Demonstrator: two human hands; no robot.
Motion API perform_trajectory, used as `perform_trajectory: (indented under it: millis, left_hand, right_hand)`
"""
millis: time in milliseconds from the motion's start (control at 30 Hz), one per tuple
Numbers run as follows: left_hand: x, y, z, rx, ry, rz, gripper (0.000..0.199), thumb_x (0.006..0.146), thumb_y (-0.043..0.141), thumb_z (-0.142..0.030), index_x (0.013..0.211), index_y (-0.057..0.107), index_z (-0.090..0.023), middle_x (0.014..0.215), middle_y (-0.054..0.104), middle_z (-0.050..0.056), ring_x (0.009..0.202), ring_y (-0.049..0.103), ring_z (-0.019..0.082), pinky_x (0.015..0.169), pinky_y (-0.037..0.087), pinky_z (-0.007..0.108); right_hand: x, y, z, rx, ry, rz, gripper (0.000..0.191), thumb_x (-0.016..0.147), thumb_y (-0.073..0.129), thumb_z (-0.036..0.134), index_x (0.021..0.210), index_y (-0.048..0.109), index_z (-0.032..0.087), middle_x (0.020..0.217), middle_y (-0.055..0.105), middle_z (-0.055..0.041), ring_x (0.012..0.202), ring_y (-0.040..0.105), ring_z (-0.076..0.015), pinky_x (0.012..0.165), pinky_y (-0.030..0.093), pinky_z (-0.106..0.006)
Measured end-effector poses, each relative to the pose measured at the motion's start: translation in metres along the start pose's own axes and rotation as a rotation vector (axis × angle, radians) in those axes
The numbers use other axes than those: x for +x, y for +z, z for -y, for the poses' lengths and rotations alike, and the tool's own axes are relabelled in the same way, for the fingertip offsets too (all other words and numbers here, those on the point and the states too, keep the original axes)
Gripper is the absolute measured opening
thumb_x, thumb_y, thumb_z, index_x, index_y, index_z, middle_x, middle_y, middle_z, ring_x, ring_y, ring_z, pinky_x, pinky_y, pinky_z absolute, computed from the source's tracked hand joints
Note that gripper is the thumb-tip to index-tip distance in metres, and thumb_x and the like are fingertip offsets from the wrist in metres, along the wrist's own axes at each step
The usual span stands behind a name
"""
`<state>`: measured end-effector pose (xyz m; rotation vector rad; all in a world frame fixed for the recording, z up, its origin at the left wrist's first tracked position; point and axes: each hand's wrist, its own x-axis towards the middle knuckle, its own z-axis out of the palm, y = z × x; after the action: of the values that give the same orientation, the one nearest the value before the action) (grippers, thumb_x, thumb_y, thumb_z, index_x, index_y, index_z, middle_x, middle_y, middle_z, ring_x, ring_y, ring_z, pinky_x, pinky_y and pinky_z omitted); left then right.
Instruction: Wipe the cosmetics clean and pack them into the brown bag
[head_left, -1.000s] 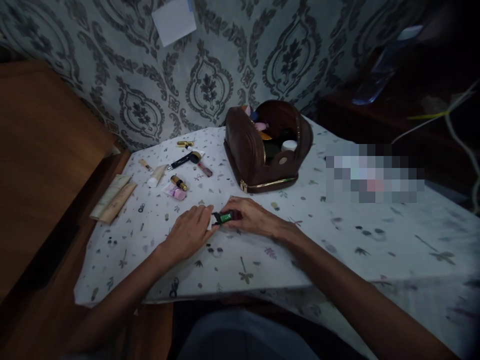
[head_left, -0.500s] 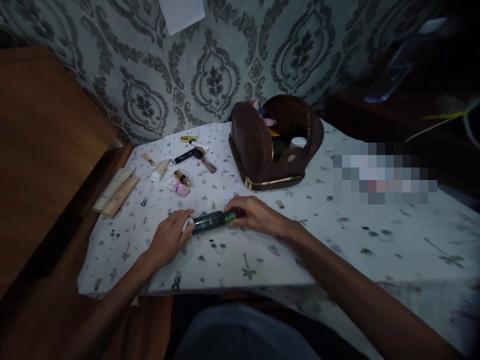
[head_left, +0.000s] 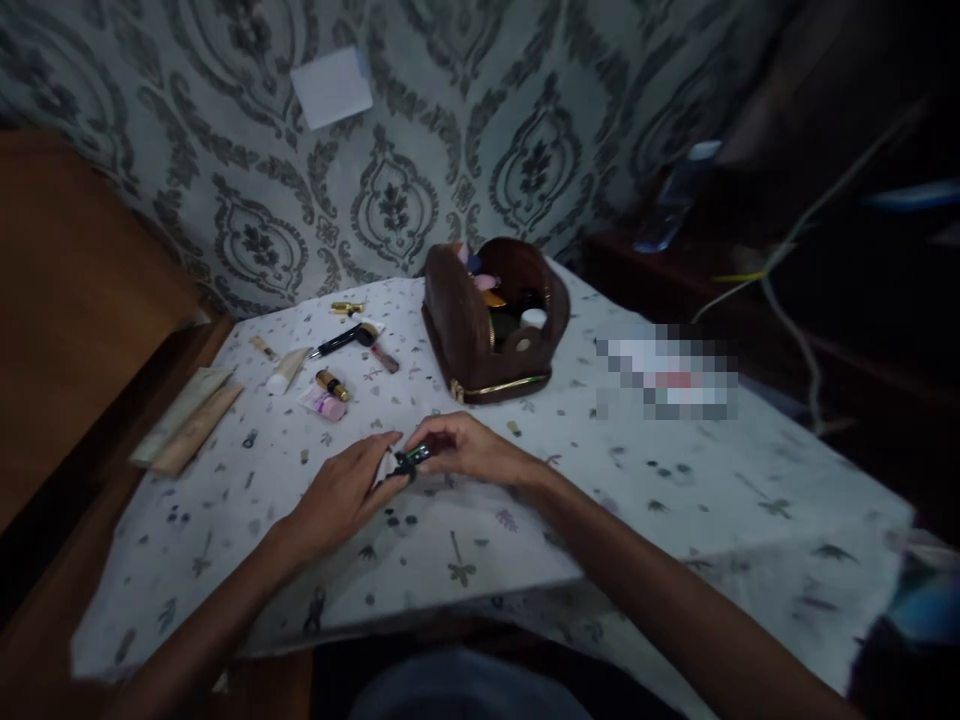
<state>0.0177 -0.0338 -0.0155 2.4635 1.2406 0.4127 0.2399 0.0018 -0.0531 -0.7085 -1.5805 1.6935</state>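
Observation:
Between my hands, low over the front of the table, is a dark green bottle (head_left: 412, 459) with a white part at its left end. My left hand (head_left: 346, 492) is closed round that white end. The fingers of my right hand (head_left: 466, 446) grip the green end. The bottle looks foreshortened, and my fingers hide part of it. Beyond my left hand lie a small pink-capped tube (head_left: 328, 405) and a black-and-gold lipstick tube (head_left: 332, 384). A brown cosmetic bag (head_left: 459, 325), unzipped and full of items, stands behind my right hand.
Two long tubes (head_left: 196, 430) lie at the table's left edge. A black pen-like item (head_left: 337, 343), a gold tube (head_left: 347, 308) and a cream tube (head_left: 288, 370) lie farther back. A blurred-out item (head_left: 667, 370) is at right, with a clear water bottle (head_left: 671, 205) beyond.
The green bottle has turned from lying broadside to pointing more end-on, and my hands have come closer together. The whole view has shifted, showing more of the right side.

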Motion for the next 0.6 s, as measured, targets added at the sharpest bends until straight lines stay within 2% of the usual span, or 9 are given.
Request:
perform_trajectory:
  millis: [133,267,367,500,567,600]
  left_hand:
    - [0.010,0.000,0.000,-0.187,-0.055,0.059,0.055,0.086,0.061,-0.042,0.136,0.048,-0.023,0.126,0.067,0.009,0.110,0.065,0.027,0.091,0.053,0.036]
    - [0.008,0.009,0.015,-0.247,-0.147,0.083,0.067,0.075,0.071,-0.043,0.136,0.049,-0.027,0.126,0.068,0.006,0.111,0.065,0.029,0.092,0.053,0.035]
    - [-0.006,0.018,0.032,-0.252,-0.206,0.026,0.070,0.072,0.071,-0.047,0.136,0.049,-0.029,0.129,0.066,0.006,0.116,0.063,0.031,0.095,0.051,0.039]
    - [-0.034,0.029,0.059,-0.264,-0.233,-0.010,0.069,0.070,0.070,-0.050,0.134,0.051,-0.032,0.135,0.063,0.006,0.125,0.056,0.034,0.107,0.043,0.048]
    - [-0.046,0.035,0.071,-0.257,-0.248,-0.003,0.072,0.064,0.074,-0.053,0.130,0.054,-0.032,0.134,0.064,0.008,0.126,0.056,0.036,0.107,0.043,0.051]
    - [-0.051,0.038,0.074,-0.259,-0.262,-0.035,0.070,0.064,0.073,-0.055,0.128,0.056,-0.032,0.133,0.064,0.008,0.125,0.056,0.037,0.107,0.043,0.053]
  right_hand:
    - [-0.001,-0.001,0.000,-0.043,-0.094,-0.015,0.047,0.060,0.085,0.050,0.088,0.072,0.015,0.085,0.069,-0.0028,0.077,0.061,-0.0147,0.076,0.050,-0.030]
    - [-0.003,-0.001,0.004,-0.006,-0.115,-0.009,0.051,0.056,0.086,0.053,0.086,0.073,0.014,0.086,0.069,-0.0026,0.078,0.062,-0.0142,0.079,0.050,-0.028]
    - [-0.004,0.000,0.005,0.016,-0.113,-0.005,0.052,0.053,0.087,0.052,0.084,0.073,0.014,0.085,0.068,-0.0020,0.077,0.061,-0.0130,0.080,0.051,-0.027]
    - [-0.004,-0.002,0.005,0.058,-0.119,-0.033,0.057,0.048,0.089,0.052,0.086,0.073,0.013,0.086,0.068,-0.0021,0.077,0.062,-0.0126,0.081,0.050,-0.026]
    - [-0.004,-0.003,0.006,0.073,-0.121,-0.055,0.059,0.048,0.088,0.054,0.088,0.073,0.013,0.086,0.068,-0.0023,0.077,0.062,-0.0127,0.083,0.050,-0.027]
    - [-0.004,-0.003,0.006,0.077,-0.121,-0.062,0.060,0.049,0.088,0.055,0.089,0.073,0.013,0.086,0.068,-0.0023,0.078,0.062,-0.0127,0.083,0.050,-0.027]
